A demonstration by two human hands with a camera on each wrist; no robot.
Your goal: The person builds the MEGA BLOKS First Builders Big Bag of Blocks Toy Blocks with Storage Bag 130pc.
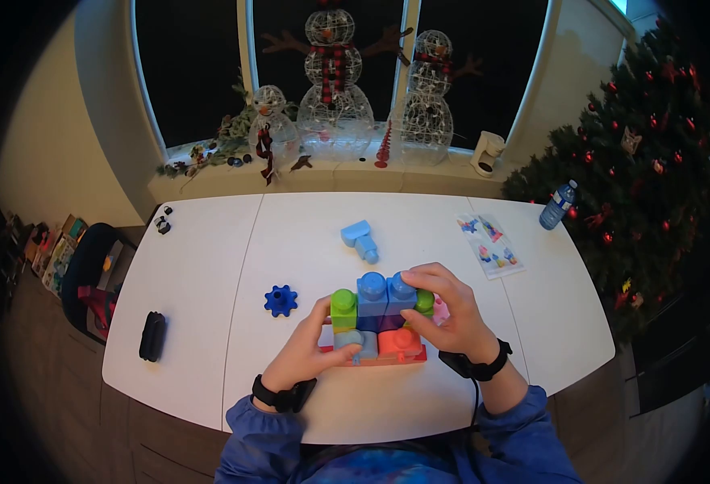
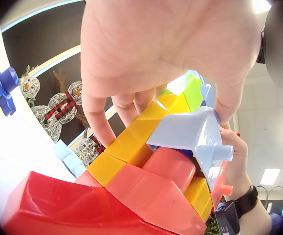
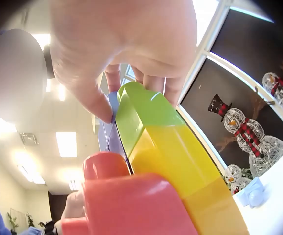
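Observation:
A build of chunky toy blocks stands on the table in front of the person. Two blue blocks (image 1: pixel 373 300) form its top, flanked by a lime green block (image 1: pixel 343 310) on the left and another on the right. Lower down at the front sit a grey-blue block (image 2: pixel 180 129) and a coral block (image 1: pixel 399 343), with yellow blocks (image 3: pixel 175 152) and a red base (image 2: pixel 73 203) below. The left hand (image 1: pixel 302 348) grips the build's left side, its thumb on the grey-blue block. From the right, the right hand (image 1: pixel 458 316) pinches the blue blocks between thumb and fingers.
Behind the build lie light blue blocks (image 1: pixel 360 240); a dark blue gear (image 1: pixel 281 300) is to its left. A pink piece (image 1: pixel 441 310) shows by the right hand. A picture sheet (image 1: pixel 490 246) and water bottle (image 1: pixel 559 205) are back right, a black case (image 1: pixel 152 336) far left.

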